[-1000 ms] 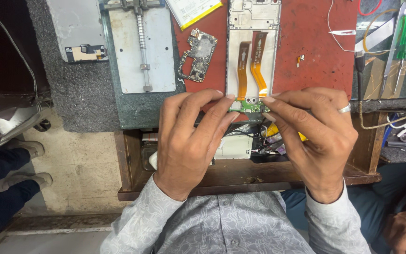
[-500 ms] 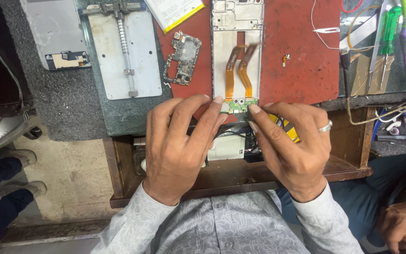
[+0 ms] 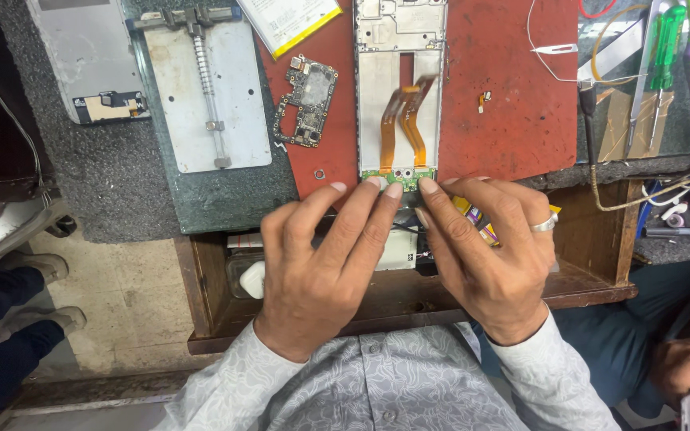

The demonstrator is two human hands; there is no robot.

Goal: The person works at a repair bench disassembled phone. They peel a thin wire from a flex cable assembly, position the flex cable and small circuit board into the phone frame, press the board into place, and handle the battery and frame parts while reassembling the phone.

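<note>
Red mat [image 3: 513, 104]: matt rubber-like sheet, scuffed.
Phone frame [image 3: 399, 80]: bare silvery metal, dull sheen.
Flex cables [image 3: 405, 124]: glossy orange film.
Small green board [image 3: 397, 174]: lacquered, under fingertips of left hand [image 3: 321, 263] and right hand [image 3: 489, 255].
Loose circuit board [image 3: 307, 100]: dark, metal shields.
Holder plate [image 3: 205, 96]: brushed metal.
Grey bench pad [image 3: 105, 175]: rough, grainy.
Drawer [image 3: 409, 299]: worn brown wood.
Ring [image 3: 545, 223]: polished metal.
Sleeves [image 3: 377, 391]: patterned cloth.
</note>
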